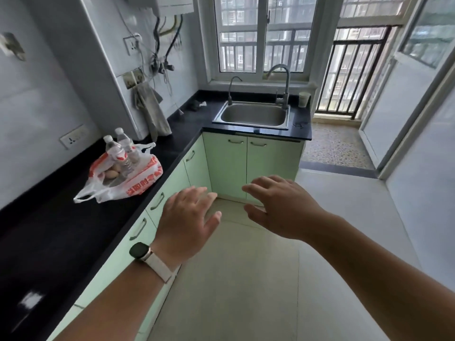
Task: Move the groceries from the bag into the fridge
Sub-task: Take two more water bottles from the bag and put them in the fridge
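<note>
The bag [138,179] on the counter [61,230] carries large red printed characters, seen upside down and too blurred to read. The bottles' [120,150] labels cannot be read either.

Open bag [138,178] on countertop [61,230]; bottles [118,151] upright

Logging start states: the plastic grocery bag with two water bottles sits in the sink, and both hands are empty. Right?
Not quite. In the head view the plastic grocery bag with two water bottles sits on the black countertop, well left of the sink, which looks empty. The left hand and right hand are indeed empty.
</note>
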